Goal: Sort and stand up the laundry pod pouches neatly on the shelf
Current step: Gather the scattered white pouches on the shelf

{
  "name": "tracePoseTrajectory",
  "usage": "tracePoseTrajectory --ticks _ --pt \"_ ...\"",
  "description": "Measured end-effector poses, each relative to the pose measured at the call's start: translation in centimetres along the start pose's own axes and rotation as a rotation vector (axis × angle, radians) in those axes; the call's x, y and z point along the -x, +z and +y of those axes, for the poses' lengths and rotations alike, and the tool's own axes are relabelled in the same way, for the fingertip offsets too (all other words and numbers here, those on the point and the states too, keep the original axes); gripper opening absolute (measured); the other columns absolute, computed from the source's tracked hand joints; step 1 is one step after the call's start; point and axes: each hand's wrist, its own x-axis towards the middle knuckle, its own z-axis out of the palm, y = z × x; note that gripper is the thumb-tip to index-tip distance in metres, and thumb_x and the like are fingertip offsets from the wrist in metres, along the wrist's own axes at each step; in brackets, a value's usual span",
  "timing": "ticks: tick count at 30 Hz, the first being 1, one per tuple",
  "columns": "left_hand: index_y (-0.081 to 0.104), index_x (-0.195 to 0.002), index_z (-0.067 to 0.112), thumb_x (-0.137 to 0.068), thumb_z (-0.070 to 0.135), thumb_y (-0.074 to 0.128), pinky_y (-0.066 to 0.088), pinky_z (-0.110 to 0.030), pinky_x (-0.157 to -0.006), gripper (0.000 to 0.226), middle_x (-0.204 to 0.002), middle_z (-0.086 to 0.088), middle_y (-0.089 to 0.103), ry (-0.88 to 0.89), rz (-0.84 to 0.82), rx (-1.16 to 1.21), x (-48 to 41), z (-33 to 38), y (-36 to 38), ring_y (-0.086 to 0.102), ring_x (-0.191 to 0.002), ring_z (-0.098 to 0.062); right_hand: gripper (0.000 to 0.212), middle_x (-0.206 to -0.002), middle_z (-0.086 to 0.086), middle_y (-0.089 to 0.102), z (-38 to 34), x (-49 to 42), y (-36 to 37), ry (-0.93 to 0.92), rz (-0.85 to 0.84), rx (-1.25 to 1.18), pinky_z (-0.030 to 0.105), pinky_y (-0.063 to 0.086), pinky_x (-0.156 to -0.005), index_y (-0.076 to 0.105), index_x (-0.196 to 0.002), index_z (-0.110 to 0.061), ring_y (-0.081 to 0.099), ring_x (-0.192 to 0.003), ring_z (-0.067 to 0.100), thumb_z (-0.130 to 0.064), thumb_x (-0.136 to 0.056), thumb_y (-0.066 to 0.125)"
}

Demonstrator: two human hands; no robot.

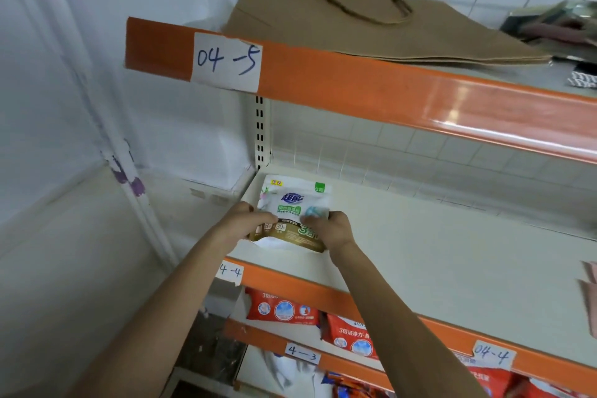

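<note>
Head view showed my hands (284, 229) clamped on the white pouch (295, 203) at the shelf (420, 252) corner; I judged its soft base might buckle and topple it once released.

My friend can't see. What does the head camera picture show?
Two bare hands, left and right, hold a white laundry pod pouch at the left end of a cream shelf. A flat brown paper bag lies above.

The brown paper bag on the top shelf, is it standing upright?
No, the brown paper bag lies flat on the top shelf, with its handles resting on its upper face.
</note>
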Motion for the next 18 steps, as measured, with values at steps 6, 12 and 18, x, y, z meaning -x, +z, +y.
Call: tracePoseTrajectory --ticks 6,12,18 --pt "0.067 -0.113 0.012 -0.079 0.004 0.072 0.055 -0.045 -0.087 0.035 -0.105 -0.008 0.074 0.087 -0.158 0.128 1.1 -0.1 -0.9 0.070 -0.098 -0.028 0.046 -0.101 0.010 0.066 -1.0 1.2 -0.2 -0.051 -0.082 -0.187 0.034 0.058 -0.068 0.048 -0.109 -0.007 0.069 -0.081 0.023 0.000 -0.073 0.076" --pt "0.058 -0.119 0.017 -0.079 -0.012 0.059 0.057 -0.045 -0.084 0.050 -0.114 -0.010 0.068 0.132 -0.180 0.117 2.2 -0.1 -0.4 0.067 -0.103 -0.026 0.043 -0.106 0.016 0.070 -0.9 2.2 -1.9 -0.067 -0.179 -0.211 0.047 0.058 -0.081 0.055 -0.111 -0.004 0.071 -0.090 0.033 0.007 -0.072 0.072" --pt "0.059 -0.118 0.017 -0.087 0.001 0.062 0.058 -0.047 -0.081 0.035 -0.112 -0.007 0.069 0.213 -0.227 -0.016 2.5 0.4 2.6 0.068 -0.100 -0.023 0.030 -0.108 0.017 0.071 -0.4 4.2 -6.2 -0.108 -0.209 -0.173 0.047 0.056 -0.087 0.065 -0.105 -0.002 0.069 -0.097 0.035 0.010 -0.078 0.063"
